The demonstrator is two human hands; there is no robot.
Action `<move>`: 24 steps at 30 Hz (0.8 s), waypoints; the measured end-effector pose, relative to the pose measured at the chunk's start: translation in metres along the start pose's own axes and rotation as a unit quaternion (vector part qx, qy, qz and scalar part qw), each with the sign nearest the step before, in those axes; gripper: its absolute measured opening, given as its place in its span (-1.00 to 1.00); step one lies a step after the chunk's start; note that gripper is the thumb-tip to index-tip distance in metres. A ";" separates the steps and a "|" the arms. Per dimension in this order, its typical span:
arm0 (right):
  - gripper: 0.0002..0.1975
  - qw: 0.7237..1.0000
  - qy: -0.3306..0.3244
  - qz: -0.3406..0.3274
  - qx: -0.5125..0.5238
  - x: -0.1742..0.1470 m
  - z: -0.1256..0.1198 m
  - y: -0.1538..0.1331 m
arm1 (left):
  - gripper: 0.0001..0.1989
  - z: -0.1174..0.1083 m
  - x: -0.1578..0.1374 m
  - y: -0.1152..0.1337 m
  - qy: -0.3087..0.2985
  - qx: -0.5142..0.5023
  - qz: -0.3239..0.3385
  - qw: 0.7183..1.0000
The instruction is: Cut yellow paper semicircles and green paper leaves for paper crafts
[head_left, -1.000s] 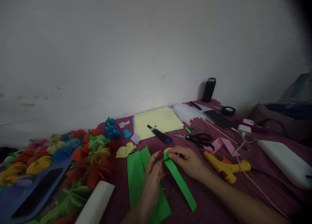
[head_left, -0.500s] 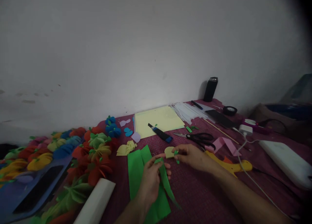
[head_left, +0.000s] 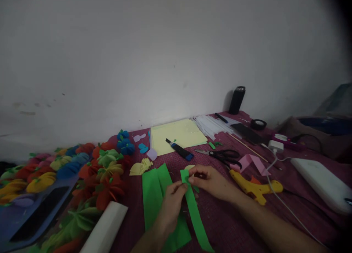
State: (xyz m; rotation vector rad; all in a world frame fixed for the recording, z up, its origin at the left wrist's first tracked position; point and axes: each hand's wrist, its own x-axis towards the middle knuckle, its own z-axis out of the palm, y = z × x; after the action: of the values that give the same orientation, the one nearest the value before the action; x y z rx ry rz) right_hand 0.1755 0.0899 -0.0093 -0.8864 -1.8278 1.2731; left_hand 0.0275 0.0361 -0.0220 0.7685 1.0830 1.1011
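Observation:
A long green paper strip (head_left: 196,218) runs toward me, its upper end between my two hands. My left hand (head_left: 171,203) pinches the strip's left edge between thumb and fingers. At the strip's upper right edge, the fingers of my right hand (head_left: 211,182) are closed on it. A small green paper piece (head_left: 196,189) shows just under my right hand; whether the fingers touch it I cannot tell. Beneath my left hand lie larger green paper sheets (head_left: 152,194). A pale yellow paper cutout (head_left: 189,167) is mostly hidden behind my right fingers.
Behind the hands are a box cutter (head_left: 180,150), black-handled scissors (head_left: 224,157) and yellow paper sheets (head_left: 176,132). A yellow glue gun (head_left: 254,187) with cables lies right, near a white power bank (head_left: 320,183). Colourful paper flowers (head_left: 110,172) crowd the left, beside a white roll (head_left: 106,227).
My right hand has come left with the small green piece to meet the strip's end. The strip has turned flat and straighter, and my left hand has shifted its grip on it.

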 end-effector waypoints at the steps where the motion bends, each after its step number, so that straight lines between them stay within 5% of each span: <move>1: -0.83 1.000 -0.004 -0.004 0.019 0.000 0.003 0.001 | -0.74 0.001 -0.001 0.000 -0.012 0.013 0.000 1.000; 10: -0.84 0.991 0.050 0.043 0.120 0.001 0.000 0.004 | -0.75 0.002 -0.003 -0.001 -0.033 0.029 -0.033 0.999; 16: -0.93 0.996 0.049 -0.051 0.052 0.000 -0.001 0.006 | -0.83 0.001 -0.003 0.003 -0.038 -0.011 0.031 0.999; 24: -0.76 0.987 0.034 -0.152 -0.033 -0.001 0.000 0.002 | -0.89 -0.003 -0.002 0.005 -0.017 0.041 0.123 0.991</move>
State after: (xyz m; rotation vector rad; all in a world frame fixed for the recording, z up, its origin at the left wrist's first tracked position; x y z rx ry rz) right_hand 0.1760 0.0891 -0.0115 -0.6453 -1.8768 0.9851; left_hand 0.0231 0.0361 -0.0174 1.0022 1.0281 1.2517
